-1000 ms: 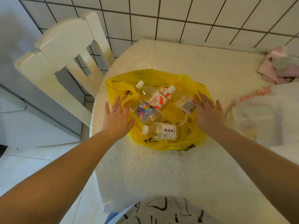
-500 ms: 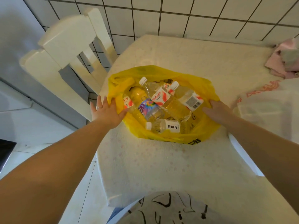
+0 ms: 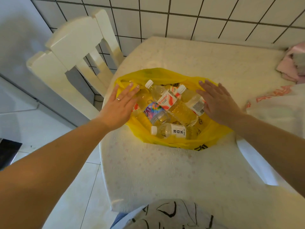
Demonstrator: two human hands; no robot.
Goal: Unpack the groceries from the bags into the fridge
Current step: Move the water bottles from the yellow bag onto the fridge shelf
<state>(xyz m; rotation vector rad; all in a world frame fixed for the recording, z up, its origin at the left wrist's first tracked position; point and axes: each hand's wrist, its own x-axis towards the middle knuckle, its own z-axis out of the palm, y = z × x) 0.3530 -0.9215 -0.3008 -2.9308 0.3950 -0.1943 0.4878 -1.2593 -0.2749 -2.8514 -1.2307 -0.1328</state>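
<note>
1. White tiled wall (image 3: pixel 181 17) runs along the top of the frame, and a cream table (image 3: pixel 165 171) fills the lower middle and right. Right at the bottom edge is the person's patterned shirt (image 3: pixel 166 215).
2. Both forearms reach up from the bottom corners toward the centre of the frame.
3. Yellow plastic bag (image 3: pixel 212 134) sits open on the table, dead centre, with several water bottles lying inside. Nearest one is a white-label bottle (image 3: pixel 170 131) on its side, then a colourful-label bottle (image 3: pixel 155 111), then a red-and-white-label bottle (image 3: pixel 166 100) lying diagonally.
4. Left hand (image 3: pixel 118 106) lies flat on the bag's left edge, fingers straight and spread, ring on one finger, not gripping anything.
5. Right hand (image 3: pixel 217 103) is on the bag's right edge, fingers straight too.
6. White bag with red print (image 3: pixel 277 103) is at the right edge.
7. Pink cloth (image 3: pixel 292 65) sits in the upper right, and a white chair (image 3: pixel 74 52) stands in the upper left.
</note>
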